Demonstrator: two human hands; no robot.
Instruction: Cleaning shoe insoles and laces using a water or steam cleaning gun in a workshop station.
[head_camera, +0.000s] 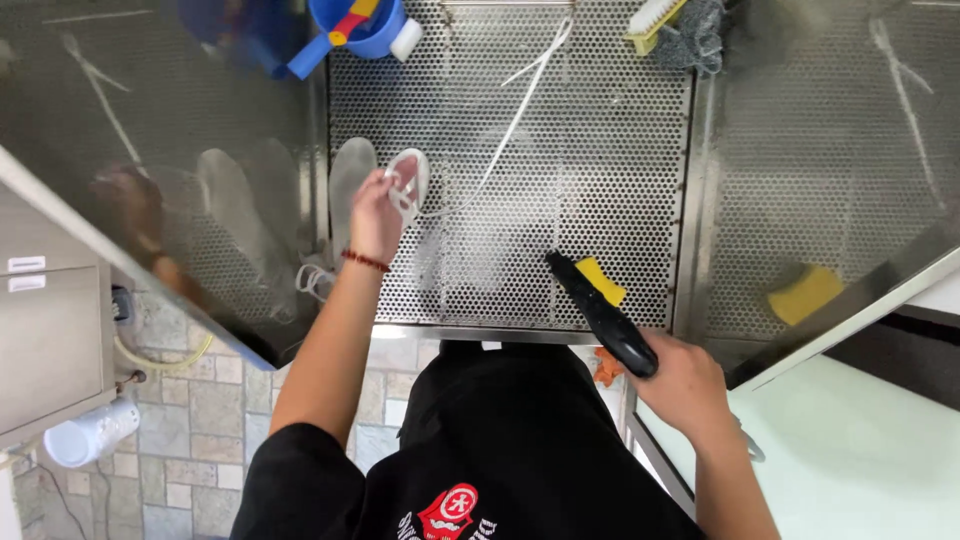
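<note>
While my left hand (375, 215) grips a white shoe (408, 183) by its opening, fingers curled into it, I hold it up against the perforated steel wall (600, 150) ahead. A white lace (520, 105) runs from the shoe up past my fingertips. Just left of that hand sits another pale shoe (350, 180), doubled by reflections in the side panel. My right hand (685, 385) is closed around the handle of a black spray gun (600, 310), its nozzle pointing up-left toward the shoe. Beside the nozzle lies a yellow thing (600, 280), perhaps a sponge. Far above my fingers sit a blue tub (385, 30) and a brush (652, 18).
</note>
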